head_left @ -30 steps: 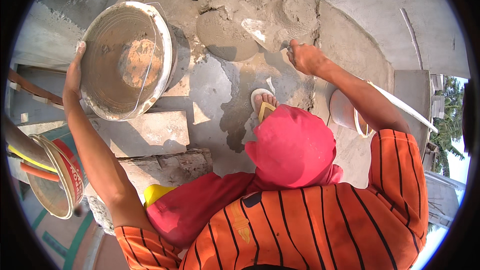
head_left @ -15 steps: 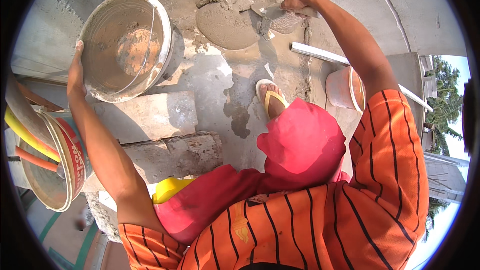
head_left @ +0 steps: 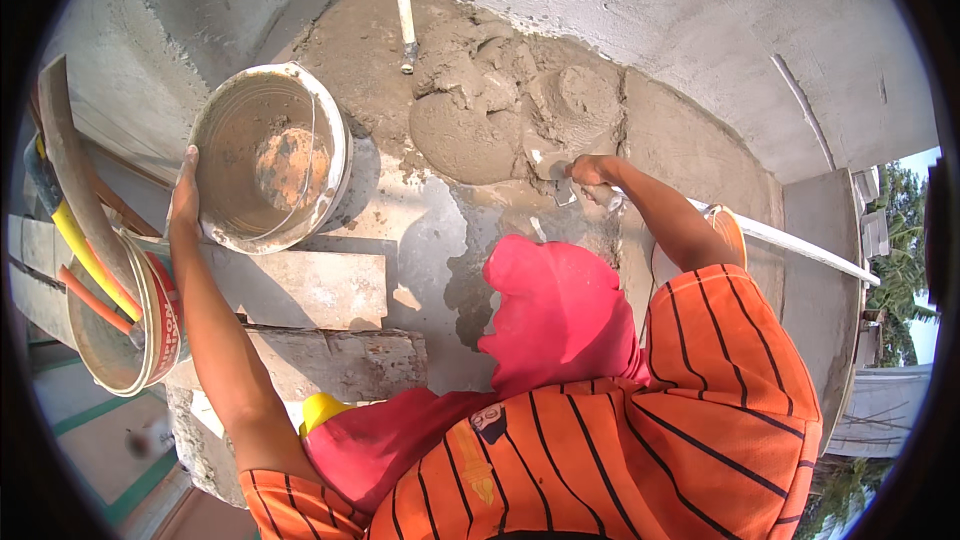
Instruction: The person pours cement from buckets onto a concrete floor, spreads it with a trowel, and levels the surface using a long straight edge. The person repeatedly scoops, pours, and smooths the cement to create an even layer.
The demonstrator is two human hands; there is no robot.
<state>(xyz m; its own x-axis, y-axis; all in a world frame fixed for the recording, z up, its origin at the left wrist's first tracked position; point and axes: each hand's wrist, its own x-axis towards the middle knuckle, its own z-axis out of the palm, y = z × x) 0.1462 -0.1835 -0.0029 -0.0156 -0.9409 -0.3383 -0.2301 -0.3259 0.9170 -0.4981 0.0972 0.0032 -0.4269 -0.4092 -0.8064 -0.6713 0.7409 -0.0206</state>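
A dirty grey bucket [head_left: 228, 130] with a wire handle is tipped so its inside faces me, showing dried residue on the wall and an orange-brown bottom. My left hand [head_left: 186, 192] grips its left rim, with only part of the fingers showing. At the near right edge of a heap of wet mortar [head_left: 465, 135], my right hand [head_left: 594, 171] is closed round a trowel [head_left: 546, 162]. The trowel's blade lies low against the mortar, partly covered. A small light-coloured piece [head_left: 565, 196] sits beside it.
At far left a second bucket [head_left: 160, 325] holds tools with yellow and orange handles. Concrete blocks [head_left: 300, 288] lie below the tipped bucket. A pipe [head_left: 403, 5] stands behind the mortar. To the right are a white bar [head_left: 800, 240], an orange bucket [head_left: 727, 230] and the wall [head_left: 700, 50].
My right hand has come back toward me with the trowel, from the heap's far right to its near edge. The view has shifted; my left hand stays on the bucket rim.
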